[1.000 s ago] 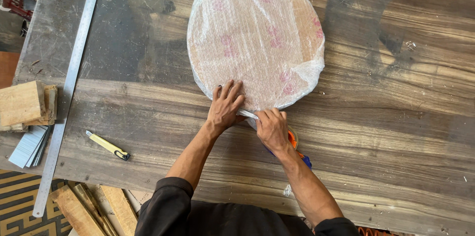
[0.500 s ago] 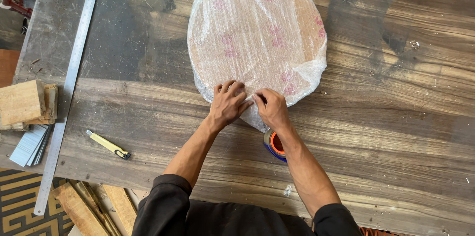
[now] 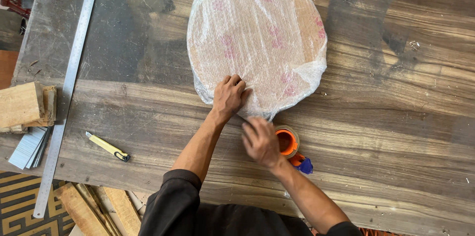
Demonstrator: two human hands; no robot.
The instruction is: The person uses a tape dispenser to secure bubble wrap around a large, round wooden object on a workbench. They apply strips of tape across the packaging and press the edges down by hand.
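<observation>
A round flat disc wrapped in bubble wrap (image 3: 257, 38) lies on the wooden table (image 3: 396, 117), with pink marks showing through the wrap. My left hand (image 3: 229, 96) rests on the disc's near edge, fingers curled and pressing the wrap down. Just off that edge, my right hand (image 3: 261, 142) is blurred with its fingers spread. It is beside an orange tape roll on a blue-handled dispenser (image 3: 291, 146) and touches or nearly touches the roll. Nothing shows inside the right hand.
A long metal ruler (image 3: 69, 82) runs along the table's left side. A yellow utility knife (image 3: 106, 146) lies near the front edge. Wood blocks (image 3: 22, 105) and a stack of grey strips (image 3: 28, 148) sit at the left. Wooden offcuts (image 3: 99, 206) lie below the table.
My right hand has left the wrap's edge and drawn back toward me, down beside the tape dispenser. My left hand has stayed on the disc's near edge, its fingers now curled.
</observation>
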